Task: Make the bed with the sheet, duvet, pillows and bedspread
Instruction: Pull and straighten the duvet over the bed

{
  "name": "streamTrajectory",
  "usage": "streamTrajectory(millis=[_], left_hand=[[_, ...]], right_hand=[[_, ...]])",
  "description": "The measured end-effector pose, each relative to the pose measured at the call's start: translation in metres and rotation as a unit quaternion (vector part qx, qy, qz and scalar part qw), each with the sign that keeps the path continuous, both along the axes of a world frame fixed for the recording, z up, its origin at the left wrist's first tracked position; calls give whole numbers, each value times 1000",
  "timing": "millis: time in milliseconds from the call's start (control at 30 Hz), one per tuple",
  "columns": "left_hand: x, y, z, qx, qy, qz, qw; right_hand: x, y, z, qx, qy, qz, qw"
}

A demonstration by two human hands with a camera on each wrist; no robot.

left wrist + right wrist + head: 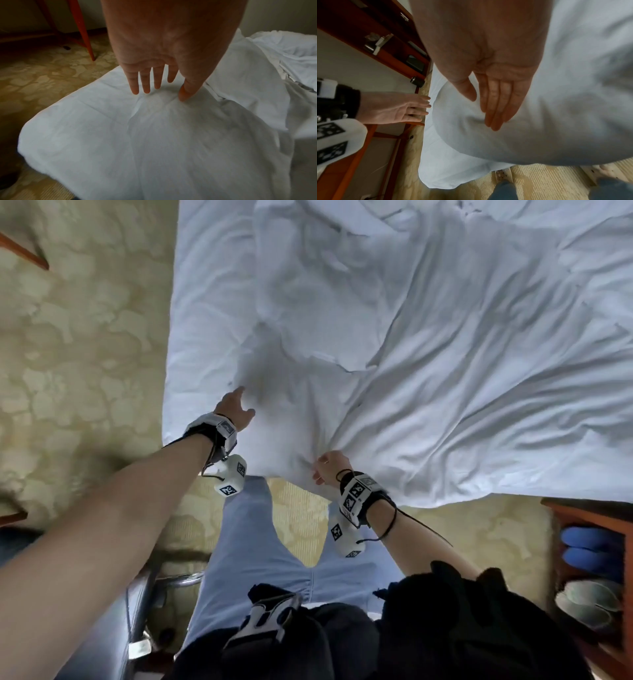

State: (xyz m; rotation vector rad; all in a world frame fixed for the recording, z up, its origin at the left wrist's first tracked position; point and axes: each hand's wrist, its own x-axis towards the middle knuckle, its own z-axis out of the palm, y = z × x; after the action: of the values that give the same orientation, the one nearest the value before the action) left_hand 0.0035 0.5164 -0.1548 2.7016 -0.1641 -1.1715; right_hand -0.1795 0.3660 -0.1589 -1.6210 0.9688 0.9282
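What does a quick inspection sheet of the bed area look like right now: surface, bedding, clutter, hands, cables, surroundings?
Surface: bed corner covered in white fabric, creased.
Job's things: white duvet lies rumpled across the bed, its near edge hanging over the foot; no pillows or bedspread seen.
Clutter: nothing seen on the bed.
Hands: left hand flat, fingers straight, on the fabric near the corner; right hand at the duvet's near edge, fingers straight in the right wrist view, not gripping.
Cables: thin black cord trails from the right wristband.
Surroundings: patterned yellow carpet; wooden shelf unit at right holding blue slippers; red wooden furniture legs at left.
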Motion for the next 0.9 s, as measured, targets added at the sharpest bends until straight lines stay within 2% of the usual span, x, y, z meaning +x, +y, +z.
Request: streamTrajectory(millis=[200, 333, 433, 567, 633, 700, 800, 833, 900], left_hand=[[64, 9, -38, -16, 62, -69, 996], [88, 15, -63, 21, 80, -120, 989], [93, 17, -75, 31, 115, -164, 979], [93, 15, -88, -15, 100, -172, 980], [85, 11, -74, -77, 139, -121, 980], [76, 10, -63, -150, 199, -59, 967], [65, 13, -43, -216, 206, -23, 954], [62, 16, -34, -232, 206, -5, 951], [55, 21, -16, -258, 216, 33, 941]], right_hand=[[43, 58, -18, 32, 43, -80, 995], [53, 97, -42, -11, 63, -238, 969], [46, 120, -54, 0, 82, -356, 931], [29, 133, -56, 12, 109, -456, 883], [22, 134, -57, 19, 104, -522, 846], [20, 135, -54, 34, 80, -586, 805], [21, 136, -51, 59, 61, -681, 728], [20, 137, -51, 67, 52, -698, 711], [22, 139, -42, 79, 13, -712, 698]])
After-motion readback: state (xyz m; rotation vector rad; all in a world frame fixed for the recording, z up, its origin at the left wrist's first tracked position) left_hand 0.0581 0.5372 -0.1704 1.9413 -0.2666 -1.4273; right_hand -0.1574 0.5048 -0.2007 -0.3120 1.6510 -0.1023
